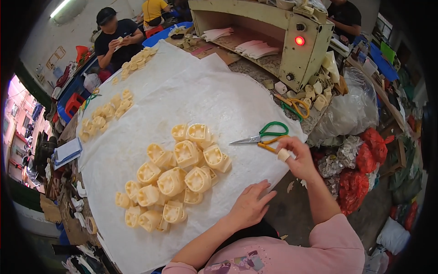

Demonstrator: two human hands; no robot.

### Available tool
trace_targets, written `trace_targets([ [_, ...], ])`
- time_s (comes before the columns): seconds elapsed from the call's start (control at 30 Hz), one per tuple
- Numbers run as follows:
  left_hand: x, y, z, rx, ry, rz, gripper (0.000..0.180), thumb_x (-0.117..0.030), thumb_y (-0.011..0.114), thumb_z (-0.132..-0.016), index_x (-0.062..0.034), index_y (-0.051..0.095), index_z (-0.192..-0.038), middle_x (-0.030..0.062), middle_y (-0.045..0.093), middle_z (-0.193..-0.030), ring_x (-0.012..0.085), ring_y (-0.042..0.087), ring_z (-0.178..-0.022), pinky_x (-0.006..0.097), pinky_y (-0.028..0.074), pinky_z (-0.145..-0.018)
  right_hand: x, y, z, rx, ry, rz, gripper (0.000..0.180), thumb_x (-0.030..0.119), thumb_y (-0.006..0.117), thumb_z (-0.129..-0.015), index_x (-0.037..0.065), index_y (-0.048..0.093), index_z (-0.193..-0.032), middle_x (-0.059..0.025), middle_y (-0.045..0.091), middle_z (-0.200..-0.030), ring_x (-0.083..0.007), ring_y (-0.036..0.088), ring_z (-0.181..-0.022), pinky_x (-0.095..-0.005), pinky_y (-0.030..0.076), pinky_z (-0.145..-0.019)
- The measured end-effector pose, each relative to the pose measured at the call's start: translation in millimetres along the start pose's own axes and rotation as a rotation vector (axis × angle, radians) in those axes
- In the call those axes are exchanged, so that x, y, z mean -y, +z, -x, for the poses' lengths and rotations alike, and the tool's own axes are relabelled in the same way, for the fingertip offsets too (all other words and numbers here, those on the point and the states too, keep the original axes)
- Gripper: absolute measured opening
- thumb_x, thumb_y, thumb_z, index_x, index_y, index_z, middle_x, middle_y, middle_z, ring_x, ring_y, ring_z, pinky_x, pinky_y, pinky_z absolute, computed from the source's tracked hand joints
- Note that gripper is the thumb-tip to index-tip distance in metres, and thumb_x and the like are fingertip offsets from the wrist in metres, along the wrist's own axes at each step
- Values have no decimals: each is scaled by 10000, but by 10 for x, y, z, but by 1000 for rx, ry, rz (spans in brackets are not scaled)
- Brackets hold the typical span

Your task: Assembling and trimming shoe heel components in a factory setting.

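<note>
Cream pieces (173, 181), heaped on the surface (246, 105); left hand (250, 206), fingers loose, apparently empty; right hand (299, 160), fingers curled, hold unclear, near scissors (259, 136). A hasty leftward reach could meet their exposed tip.

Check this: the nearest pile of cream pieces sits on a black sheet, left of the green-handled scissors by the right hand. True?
The colour is wrong: the head view shows a white sheet. The pile of cream pieces does lie left of the green-handled scissors.
</note>
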State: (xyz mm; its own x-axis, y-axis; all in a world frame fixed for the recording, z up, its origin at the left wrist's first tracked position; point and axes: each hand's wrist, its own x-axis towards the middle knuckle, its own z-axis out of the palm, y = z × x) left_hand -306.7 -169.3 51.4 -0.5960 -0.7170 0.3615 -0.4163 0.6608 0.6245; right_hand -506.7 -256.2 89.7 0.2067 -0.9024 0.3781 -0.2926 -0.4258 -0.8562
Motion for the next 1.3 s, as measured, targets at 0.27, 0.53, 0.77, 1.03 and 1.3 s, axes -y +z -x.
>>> trace_targets([
  [0.27, 285, 232, -475, 75, 88, 104, 536, -96, 695, -705, -42, 529, -1212, 197, 479, -1239, 349, 455, -1224, 452, 392, -990, -467, -271, -1499, -110, -84, 373, 367, 99, 645, -812, 35, 558, -1163, -115, 595, -1058, -235, 568, -963, -342, 453, -842],
  [0.53, 372, 249, -439, 101, 11, 267, 441, -122, 666, -788, -49, 557, -1209, 189, 483, -1296, 321, 459, -1250, 435, 393, -994, -1260, -132, -3251, -113, -111, 818, 536, 200, 657, -780, 68, 505, -1277, -182, 508, -1281, -353, 443, -1219, -453, 363, -1021],
  [0.77, 508, 397, -371, -34, 36, 297, 508, -94, 616, -701, 14, 544, -1192, 188, 489, -1269, 313, 450, -1257, 410, 368, -1033, -1672, 88, -4272, -81, 129, 1044, 676, 363, 658, -741, 149, 469, -1353, -131, 503, -1319, -318, 416, -1270, -530, 301, -1041],
  [1.03, 552, 485, -359, -106, 29, 420, 447, -85, 555, -734, 42, 563, -1163, 151, 481, -1246, 292, 470, -1232, 368, 397, -1015, -1829, 319, -4473, -18, 165, 1181, 651, 376, 654, -726, 223, 481, -1335, -89, 496, -1326, -293, 401, -1280, -547, 271, -1041],
  [1.3, 566, 545, -348, -118, 25, 457, 436, -101, 554, -759, 37, 567, -1173, 140, 482, -1248, 275, 468, -1224, 358, 400, -999, -1736, 328, -4580, 48, 272, 1304, 650, 382, 611, -765, 239, 450, -1378, -81, 523, -1342, -261, 473, -1254, -518, 304, -1031],
])
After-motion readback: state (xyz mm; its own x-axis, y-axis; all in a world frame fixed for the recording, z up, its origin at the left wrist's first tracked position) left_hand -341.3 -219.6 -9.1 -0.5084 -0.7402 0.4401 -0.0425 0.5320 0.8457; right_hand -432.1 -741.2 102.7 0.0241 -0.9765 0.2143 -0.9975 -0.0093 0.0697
